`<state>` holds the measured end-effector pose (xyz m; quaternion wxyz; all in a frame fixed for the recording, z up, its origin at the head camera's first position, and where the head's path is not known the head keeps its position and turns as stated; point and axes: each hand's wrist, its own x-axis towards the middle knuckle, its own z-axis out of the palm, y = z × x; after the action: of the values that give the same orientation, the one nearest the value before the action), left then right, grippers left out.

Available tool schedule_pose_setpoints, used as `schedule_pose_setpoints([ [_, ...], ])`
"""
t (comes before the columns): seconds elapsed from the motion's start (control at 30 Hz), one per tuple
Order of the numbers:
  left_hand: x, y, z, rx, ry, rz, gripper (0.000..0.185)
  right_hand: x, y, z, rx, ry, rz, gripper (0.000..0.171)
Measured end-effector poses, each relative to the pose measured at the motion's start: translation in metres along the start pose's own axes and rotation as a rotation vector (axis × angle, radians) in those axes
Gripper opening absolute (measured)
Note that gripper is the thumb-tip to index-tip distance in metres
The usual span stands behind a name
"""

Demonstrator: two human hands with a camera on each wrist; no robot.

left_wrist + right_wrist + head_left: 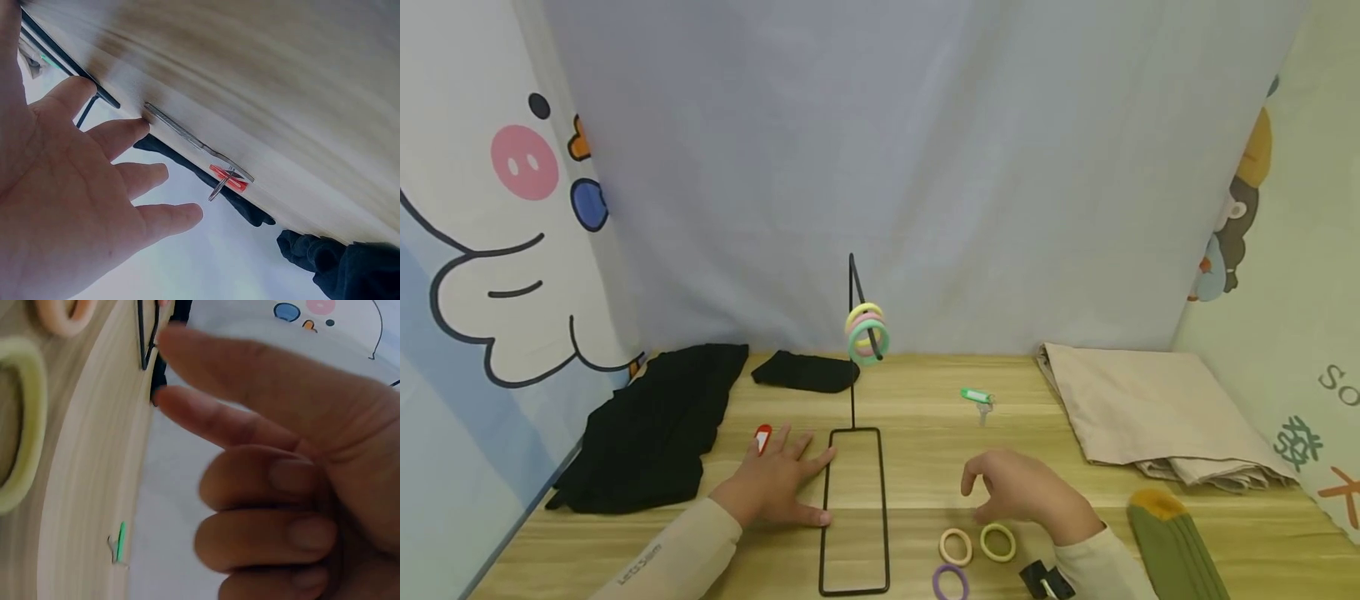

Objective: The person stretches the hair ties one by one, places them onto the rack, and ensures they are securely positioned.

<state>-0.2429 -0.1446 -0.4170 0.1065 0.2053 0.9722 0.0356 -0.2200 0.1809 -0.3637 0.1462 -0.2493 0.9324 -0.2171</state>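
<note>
My left hand [777,479] lies with spread fingers at the left side of a black wire stand [886,517], its thumb and index fingertip at the base frame. By its other fingertips is a key with a red tag [232,180]. A yellow ring [853,313], a pink ring and a mint green ring [884,342] hang on the stand's arm. My right hand [1026,492] holds nothing; its thumb and index finger stand apart and the other fingers curl in. Below it lie a peach ring [943,547], a yellow-green ring [1012,546] and a purple ring [937,581].
Black cloth [655,442] lies at the left, and a smaller black piece [805,372] behind the stand. A green-tagged key [976,395] is at the back. To the right are folded beige cloth [1150,408] and a green sock-like item [1176,546]. Curtains surround the table.
</note>
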Motion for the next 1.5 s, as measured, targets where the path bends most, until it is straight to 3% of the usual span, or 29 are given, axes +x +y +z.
schedule_pose_setpoints([
  [0.17, 0.0, -0.001, 0.001, -0.002, 0.003, 0.001, 0.09, -0.006, 0.011, 0.003, 0.011, -0.118, 0.101, 0.035],
  [0.3, -0.001, -0.001, 0.001, -0.007, 0.002, 0.002, 0.09, -0.006, 0.014, 0.006, -0.014, -0.16, 0.193, 0.047],
  [0.63, -0.002, 0.001, 0.0, -0.034, 0.004, 0.006, 0.09, -0.008, 0.013, 0.019, -0.103, -0.111, 0.251, 0.041],
  [1.17, 0.0, -0.001, 0.003, -0.019, -0.022, -0.008, 0.091, 0.004, 0.018, 0.018, 0.01, -0.087, -0.006, 0.027],
  [1.5, -0.001, 0.0, 0.002, -0.016, -0.004, -0.012, 0.091, 0.007, -0.011, 0.008, 0.049, 0.034, -0.104, 0.025],
])
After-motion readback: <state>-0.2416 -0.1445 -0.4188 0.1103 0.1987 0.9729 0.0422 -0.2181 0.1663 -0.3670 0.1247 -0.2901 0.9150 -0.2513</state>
